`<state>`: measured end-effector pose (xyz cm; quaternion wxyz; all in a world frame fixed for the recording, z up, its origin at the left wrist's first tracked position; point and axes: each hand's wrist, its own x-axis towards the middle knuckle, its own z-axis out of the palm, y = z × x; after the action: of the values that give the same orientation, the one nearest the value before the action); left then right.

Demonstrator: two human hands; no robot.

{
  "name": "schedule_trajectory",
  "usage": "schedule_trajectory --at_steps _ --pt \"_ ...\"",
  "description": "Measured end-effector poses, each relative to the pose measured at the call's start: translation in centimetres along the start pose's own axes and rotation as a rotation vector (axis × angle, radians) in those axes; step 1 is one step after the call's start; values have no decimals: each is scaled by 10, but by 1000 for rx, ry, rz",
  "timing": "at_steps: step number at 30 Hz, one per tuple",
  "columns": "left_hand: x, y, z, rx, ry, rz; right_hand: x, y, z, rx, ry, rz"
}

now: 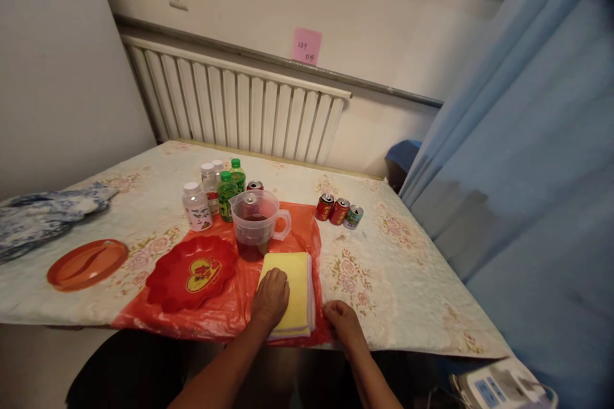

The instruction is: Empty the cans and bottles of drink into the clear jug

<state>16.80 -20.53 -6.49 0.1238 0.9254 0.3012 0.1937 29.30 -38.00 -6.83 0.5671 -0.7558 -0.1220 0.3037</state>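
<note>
My left hand (272, 299) rests palm down on a folded stack of yellow and pale purple cloths (297, 281), its fingers slightly bent on top. At the stack's right, my right hand (343, 321) has thumb and fingers pinched together at the edge of a red plastic sheet (297, 223). The sheet lies under the cloths. Just behind the stack stands a clear measuring jug (254, 223) holding dark liquid. To the left sits a red scalloped tray (173, 278) with a yellow heart design.
Behind the jug are green-capped bottles (226, 198), white-capped jars (197, 208) and a can (254, 186). Three cans (339, 211) stand to the right. An orange plate (87, 264) and bunched blue-white fabric (48, 214) lie left. A blue curtain (503, 160) hangs right.
</note>
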Motion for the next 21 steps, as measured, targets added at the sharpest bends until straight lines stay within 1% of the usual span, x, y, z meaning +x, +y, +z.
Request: schedule_trajectory --at_steps 3,9,15,18,21 --pt "0 0 0 3 -3 -1 -8 6 3 79 37 18" --pt "0 0 1 10 -3 1 -20 16 16 240 90 99" --pt "0 0 1 12 1 2 -35 17 22 323 22 226" --pt "1 0 2 14 1 2 -40 16 24 319 -28 274" --pt "1 -1 3 17 0 4 -45 16 25 275 -85 285"
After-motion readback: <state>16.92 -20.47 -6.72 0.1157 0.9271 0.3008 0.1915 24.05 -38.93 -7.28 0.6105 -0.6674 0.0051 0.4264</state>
